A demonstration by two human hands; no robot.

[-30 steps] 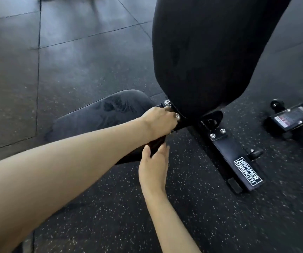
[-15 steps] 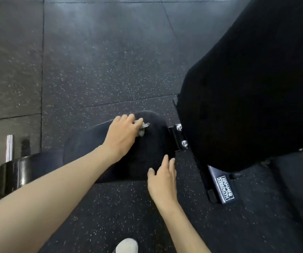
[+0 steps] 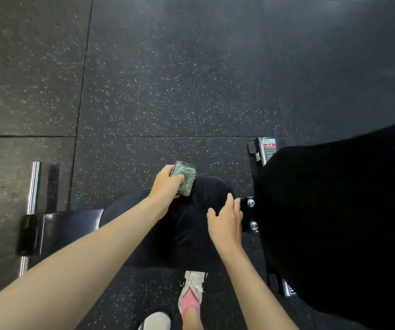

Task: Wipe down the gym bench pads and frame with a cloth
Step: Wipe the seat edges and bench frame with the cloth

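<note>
Where I grip: left hand (image 3: 165, 184) curled round nubbly cloth (image 3: 185, 178).
Right hand (image 3: 226, 222): spread on smooth seat (image 3: 187, 234).
Near: chrome bar (image 3: 34, 186).

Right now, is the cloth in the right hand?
No, the left hand grips the green cloth, while the right hand rests with relaxed fingers on the seat pad.

Beyond our left grip (image 3: 166, 184) we have open floor (image 3: 168, 79); right of our right grip (image 3: 226, 222), the back pad (image 3: 334, 210) blocks us.
</note>
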